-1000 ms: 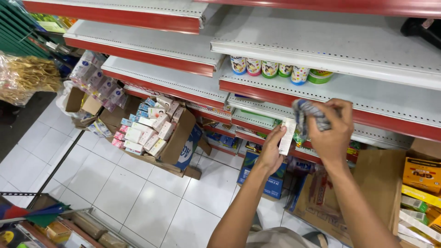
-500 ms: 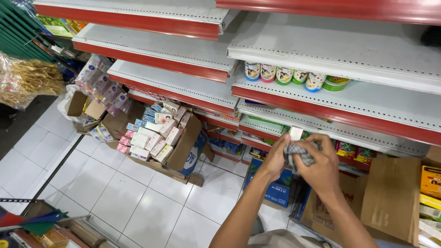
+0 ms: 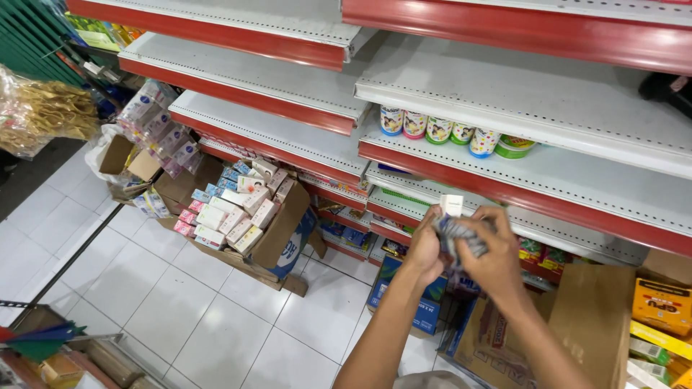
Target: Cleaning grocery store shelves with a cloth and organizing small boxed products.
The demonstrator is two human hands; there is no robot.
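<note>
Both hands are meeting in front of the red-edged shelf [image 3: 504, 194], working together on a small crumpled grey packet [image 3: 455, 234] with a white tab sticking up from it. The left hand [image 3: 427, 248] is closing around the packet's left side, and the right hand [image 3: 497, 259] is curling over its right side, fingers pinching the wrapper. The packet is sitting between the palms, just below the row of small colourful cups [image 3: 447, 131] on the shelf above. By the look of it, the hands are sorting or straightening the packet, which calls for a steady two-handed grip. An open cardboard box of small cartons [image 3: 234, 212] is standing well apart to the left, on the white tiled floor [image 3: 144, 288].
</note>
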